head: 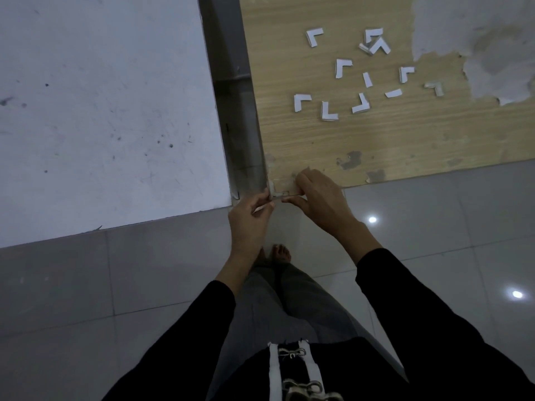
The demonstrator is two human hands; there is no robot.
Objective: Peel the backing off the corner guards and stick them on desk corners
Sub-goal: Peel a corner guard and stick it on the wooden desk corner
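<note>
At the near-left corner of the worn wood-grain desk (376, 140), the left hand (250, 215) has thumb and forefinger curled together on the outer end of the small pale L-shaped corner guard (277, 193). The right hand (321, 198), just right of that corner, curls over the desk edge, fingers on top and thumb below, pinching the guard's other arm. The piece looks thin, light and bendy with a tacky face — best held by its edges and pressed from the bend outward. Farther in from the corner lies a scatter of white L-shaped spare guards (329, 112).
</note>
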